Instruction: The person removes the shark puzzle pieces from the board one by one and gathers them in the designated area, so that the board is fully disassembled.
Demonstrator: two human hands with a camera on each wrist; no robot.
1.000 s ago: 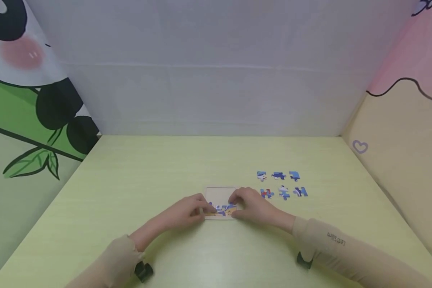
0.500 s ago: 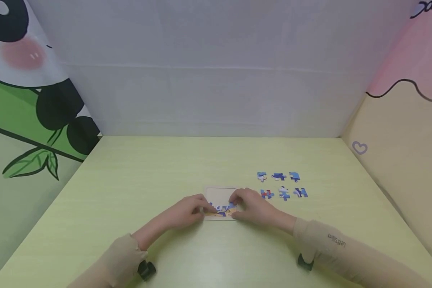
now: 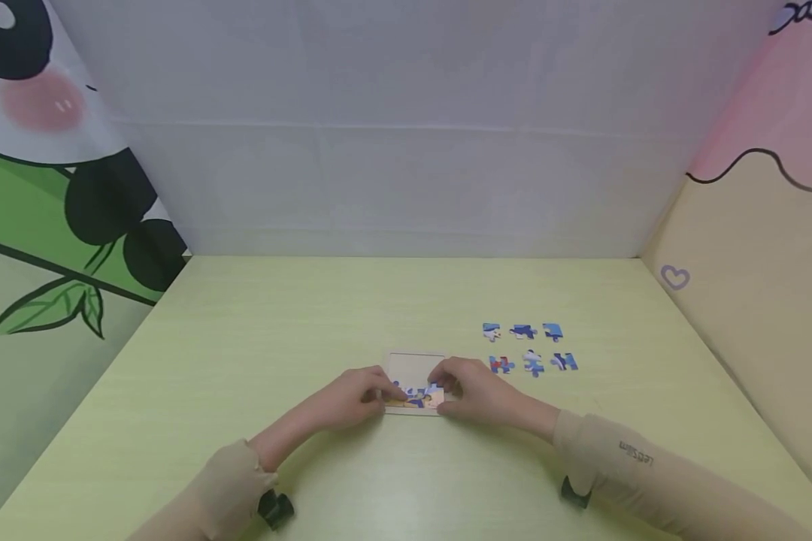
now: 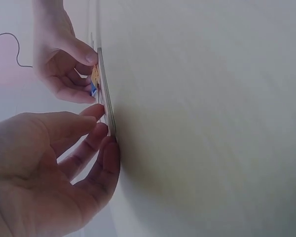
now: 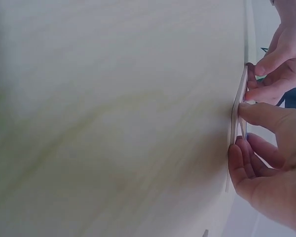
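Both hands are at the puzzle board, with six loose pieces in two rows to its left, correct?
Wrong side: the head view shows the six loose pieces in two rows to the right of the puzzle board. The rest holds.

High up, my head view faces forward and down over the table [image 3: 298,308]. Low, close and tipped sideways, my wrist views look across from opposite sides, past the left hand [image 3: 353,398] and right hand [image 3: 480,392]; all three share the puzzle tray [image 3: 414,367].
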